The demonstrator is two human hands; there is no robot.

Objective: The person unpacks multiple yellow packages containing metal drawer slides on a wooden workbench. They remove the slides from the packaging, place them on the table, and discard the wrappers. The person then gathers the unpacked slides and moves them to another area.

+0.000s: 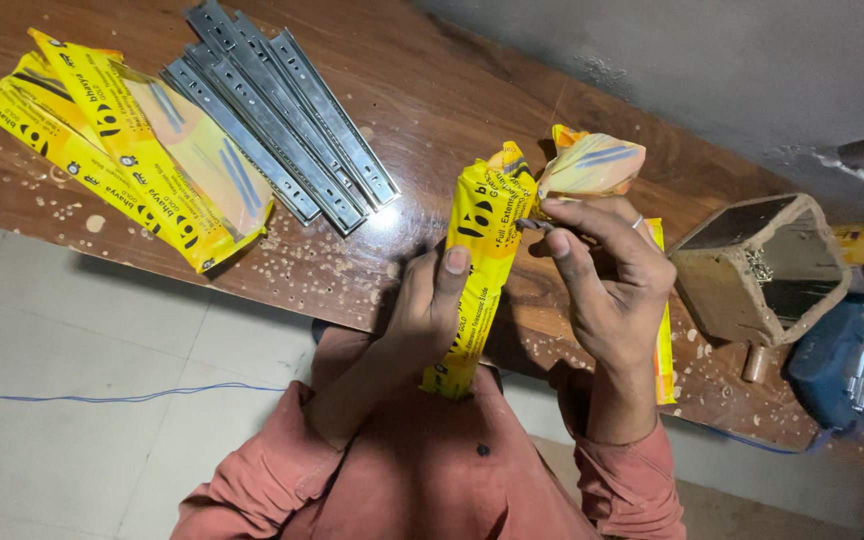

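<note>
Over the table (432, 90) edge, the left hand (430, 305) grips a yellow packet (480, 250) upright around its middle, while the right hand (607, 275) pinches at its torn top — fingers closed on the wrapper. Bare slides (282, 110) lie beside more packets (122, 140) far left; a dirty tub (762, 270) sits right.

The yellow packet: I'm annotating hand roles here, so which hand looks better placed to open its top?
Probably the right hand. Its fingertips already pinch at the torn top of the yellow packet, beside the crumpled wrapper end. The left hand is wrapped around the packet's middle, steadying it upright.
</note>
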